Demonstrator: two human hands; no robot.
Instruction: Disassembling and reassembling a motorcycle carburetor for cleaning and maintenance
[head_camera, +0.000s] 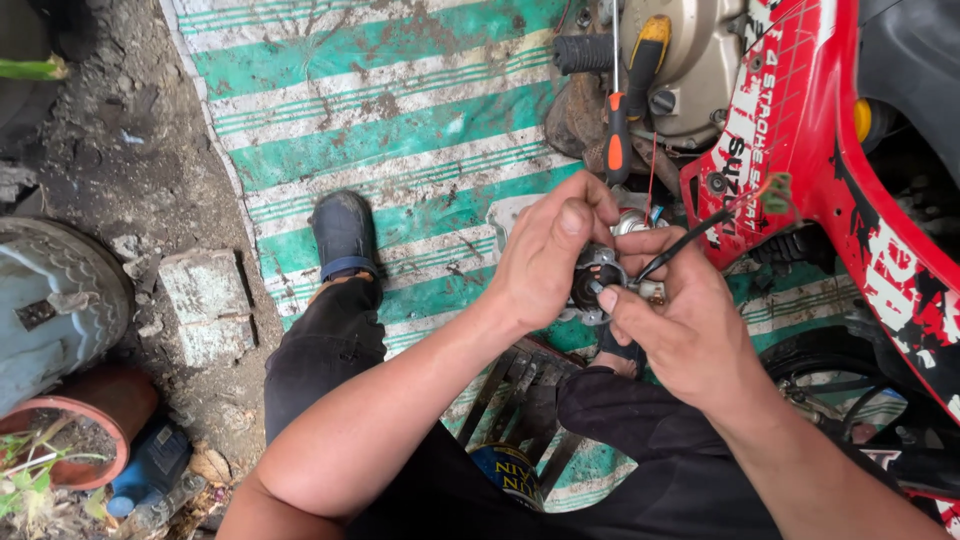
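Left hand (545, 258): wrapped around a small round metal motorcycle part (597, 285), its fingers closed over the top and far side, thumb bent down against the rim — a grip that steadies the part and turns its open face up toward the eyes.

Right hand (685, 320): cups the same part from below and from the near side; its fingers are closed too, thumb and forefinger pinching at the part's edge, so both hands share the load and the part sits between the two sets of fingertips.

Round part: dark centre, bright metal rim, held in the air above the knees, not resting on anything. What it is exactly I cannot tell — it is mostly hidden by the fingers.

Black wire (690, 235): runs from just beside the right fingers up to a green connector (776, 190) by the red motorcycle fairing (800, 130), which keeps the part tethered close to the machine.

Screwdrivers: one with an orange-and-black handle (617, 135) and one with a yellow-and-black handle (646, 55) stand just beyond the left fingers, against the engine case (700, 60), within easy reach.

Ground: a green-and-white striped mat (400, 110) under the dark shoe (343, 235), well apart from the fingers to their left.

Far from the fingers: a broken concrete block (208, 305) and a clay flowerpot (85, 425) on bare dirt.
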